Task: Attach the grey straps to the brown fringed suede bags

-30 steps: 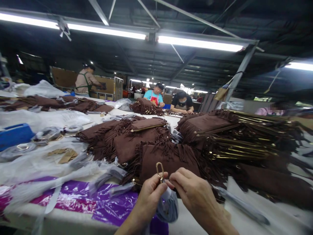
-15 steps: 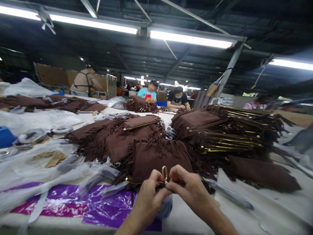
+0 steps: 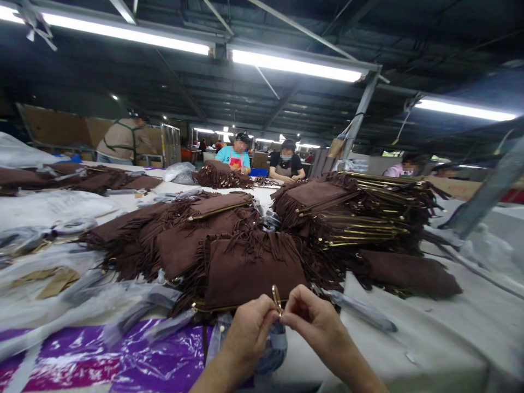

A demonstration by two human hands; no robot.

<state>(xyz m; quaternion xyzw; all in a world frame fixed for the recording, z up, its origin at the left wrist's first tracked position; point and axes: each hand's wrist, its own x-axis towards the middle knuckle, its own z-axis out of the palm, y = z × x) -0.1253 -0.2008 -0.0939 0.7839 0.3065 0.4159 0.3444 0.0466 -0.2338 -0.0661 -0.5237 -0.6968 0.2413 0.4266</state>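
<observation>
My left hand (image 3: 249, 333) and my right hand (image 3: 313, 322) meet at the front of the table, thumbs and fingers pinched at the foot of a gold metal clasp (image 3: 275, 296). Its narrow oval loop stands up between my fingertips; the lower end is hidden by them. Just beyond lies a brown fringed pouch (image 3: 254, 273) with a gold zip along its near edge. A grey plastic-wrapped bundle (image 3: 272, 349) sits below my hands, partly covered by the left one.
A tall stack of brown fringed pouches (image 3: 360, 210) stands at the right. More pouches (image 3: 143, 229) lie to the left. Purple plastic (image 3: 155, 349), clear wrapping (image 3: 24, 305) and a wrapped strap (image 3: 364, 311) cover parts of the white tabletop (image 3: 426, 327). Several people are farther back.
The view has turned to the right, so the surroundings sit farther left. The clasp's loop has turned and shows narrower. Both hands stay pinched at its base.
</observation>
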